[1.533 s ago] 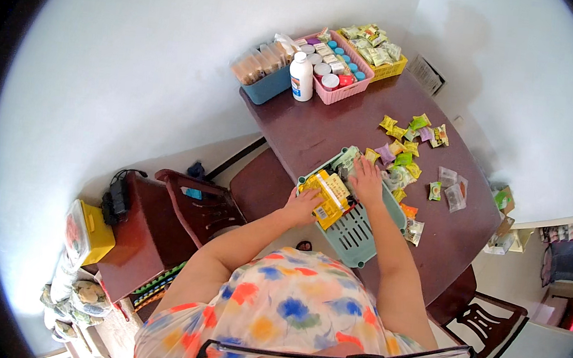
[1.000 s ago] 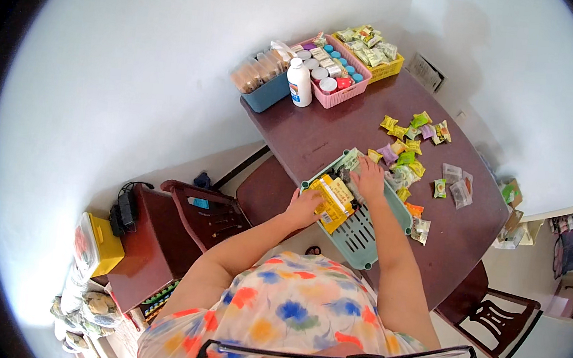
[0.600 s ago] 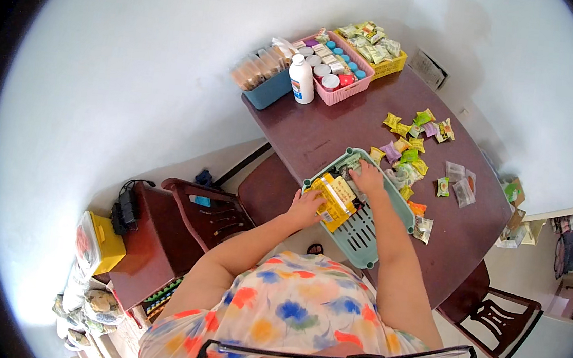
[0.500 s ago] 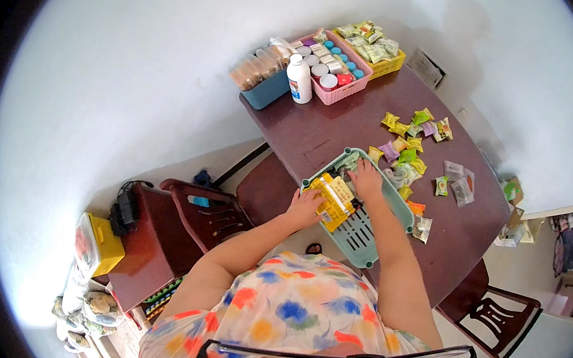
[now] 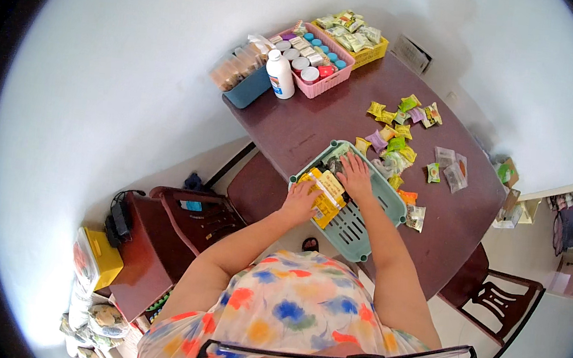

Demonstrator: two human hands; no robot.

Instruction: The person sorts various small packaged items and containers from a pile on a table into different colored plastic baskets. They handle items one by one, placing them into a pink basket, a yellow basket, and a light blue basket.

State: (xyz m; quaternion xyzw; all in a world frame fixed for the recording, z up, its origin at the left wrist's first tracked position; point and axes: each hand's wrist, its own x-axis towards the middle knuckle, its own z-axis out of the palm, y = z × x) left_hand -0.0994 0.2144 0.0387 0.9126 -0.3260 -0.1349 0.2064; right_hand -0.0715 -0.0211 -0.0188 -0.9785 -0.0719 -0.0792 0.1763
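Note:
A pale green slotted plastic basket (image 5: 356,252) sits at the table's near edge, tilted in the view. In its left part lies a yellow packet (image 5: 325,216) with a pale printed label. My left hand (image 5: 298,204) is closed over the packet's left side, beside the basket's rim. My right hand (image 5: 355,177) reaches into the basket's far part, fingers stretched out over dark and clear small packets (image 5: 333,164). What lies under that palm is hidden. The near part of the basket shows its bare slotted bottom.
Small wrapped snacks (image 5: 397,144) lie scattered right of the basket, with clear wrappers (image 5: 455,175) farther right. A white bottle (image 5: 280,76) stands before a blue bin (image 5: 250,92), a pink basket (image 5: 327,86) and a yellow box (image 5: 372,55). Chairs (image 5: 494,293) flank the table.
The view has shifted slightly, so the table items appear a little farther left and higher. My right hand's fingers are spread farther apart; my left hand stays on the yellow packet.

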